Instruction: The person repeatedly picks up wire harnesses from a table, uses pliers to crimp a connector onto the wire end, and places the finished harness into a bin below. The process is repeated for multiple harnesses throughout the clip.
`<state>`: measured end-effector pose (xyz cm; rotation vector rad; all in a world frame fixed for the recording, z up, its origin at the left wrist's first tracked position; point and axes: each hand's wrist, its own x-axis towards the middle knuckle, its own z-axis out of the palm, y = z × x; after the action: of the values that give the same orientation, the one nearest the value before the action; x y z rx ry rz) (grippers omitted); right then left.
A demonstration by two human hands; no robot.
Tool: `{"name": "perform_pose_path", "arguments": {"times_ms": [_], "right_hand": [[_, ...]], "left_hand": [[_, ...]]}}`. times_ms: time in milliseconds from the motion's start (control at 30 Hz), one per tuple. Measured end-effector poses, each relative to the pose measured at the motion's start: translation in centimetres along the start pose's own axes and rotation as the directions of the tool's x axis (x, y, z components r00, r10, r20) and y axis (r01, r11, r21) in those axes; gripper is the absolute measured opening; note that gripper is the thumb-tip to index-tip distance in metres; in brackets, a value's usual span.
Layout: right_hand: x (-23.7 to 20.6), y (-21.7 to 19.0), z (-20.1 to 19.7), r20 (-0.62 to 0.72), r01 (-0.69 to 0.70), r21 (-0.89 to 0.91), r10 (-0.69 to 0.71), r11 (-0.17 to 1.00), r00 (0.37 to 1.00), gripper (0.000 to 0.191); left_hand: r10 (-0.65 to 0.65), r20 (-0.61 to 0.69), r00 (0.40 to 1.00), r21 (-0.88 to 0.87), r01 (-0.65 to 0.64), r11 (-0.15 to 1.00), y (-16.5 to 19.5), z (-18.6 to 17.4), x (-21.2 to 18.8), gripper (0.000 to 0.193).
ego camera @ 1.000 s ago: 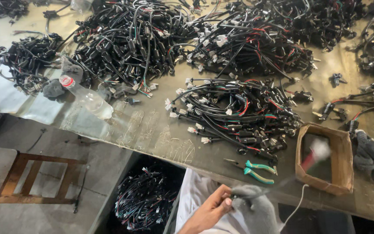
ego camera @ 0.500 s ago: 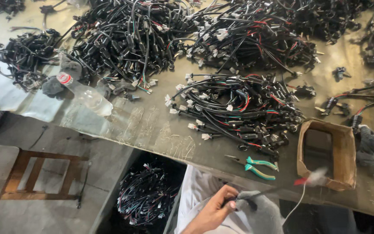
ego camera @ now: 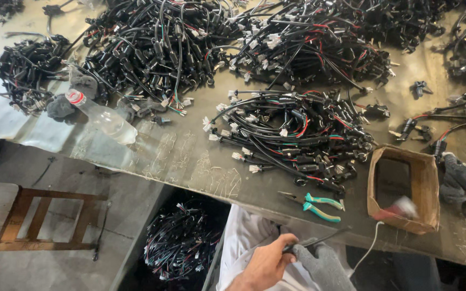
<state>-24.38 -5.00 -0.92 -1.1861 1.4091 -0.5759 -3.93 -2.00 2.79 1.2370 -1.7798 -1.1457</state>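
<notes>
My bare left hand (ego camera: 268, 263) is at the bottom edge, below the table front, with its fingers pinched on the end of a thin black cable (ego camera: 319, 238). My right hand (ego camera: 322, 265), in a grey glove, sits against it and closes on the same cable. A white wire (ego camera: 367, 249) runs from near my hands up to a blurred red and white piece (ego camera: 400, 207) in the open cardboard box (ego camera: 430, 186). Green-handled pliers (ego camera: 319, 205) lie on the table just above my hands.
Heaps of black wire harnesses (ego camera: 297, 134) with white plugs cover the metal table (ego camera: 190, 156). A clear plastic bottle (ego camera: 103, 116) lies at the left. A dark glove (ego camera: 457, 178) rests beside the box. More harnesses (ego camera: 182, 245) and a wooden stool (ego camera: 39, 221) are on the floor.
The red and white piece on the white wire swung out in front of the box and is back inside it. My hands stayed together on the black cable.
</notes>
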Motion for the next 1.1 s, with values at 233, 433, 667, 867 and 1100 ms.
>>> {"name": "perform_pose_path", "arguments": {"times_ms": [233, 433, 667, 867, 1100], "right_hand": [[-0.9, -8.2, -2.3, -0.077, 0.485, -0.588, -0.642, 0.647, 0.763, 0.028], [1.3, -12.0, -3.6, -0.050, 0.363, -0.880, -0.819, 0.308, 0.572, 0.048], [-0.6, -5.9, -1.7, -0.295, 0.528, -0.347, -0.625, 0.775, 0.723, 0.028], [-0.3, -1.2, 0.9, -0.255, 0.195, 0.415, -0.092, 0.889, 0.963, 0.024], [-0.2, 0.1, 0.9, -0.221, 0.191, 0.383, -0.111, 0.904, 0.969, 0.022]], "left_hand": [[-0.263, 0.073, 0.962, -0.631, 0.249, 0.735, 0.0, -2.9, 2.5, 0.030], [-0.225, 0.118, 0.967, -0.802, 0.227, 0.553, -0.1, -6.1, 3.7, 0.028], [-0.075, 0.102, 0.992, -0.540, 0.119, 0.833, 2.3, -4.3, 2.6, 0.034], [-0.148, 0.088, 0.985, -0.240, 0.165, 0.957, 4.3, -3.3, 2.2, 0.029], [-0.087, 0.108, 0.990, -0.250, 0.111, 0.962, 4.4, -3.3, 2.2, 0.031]]}}
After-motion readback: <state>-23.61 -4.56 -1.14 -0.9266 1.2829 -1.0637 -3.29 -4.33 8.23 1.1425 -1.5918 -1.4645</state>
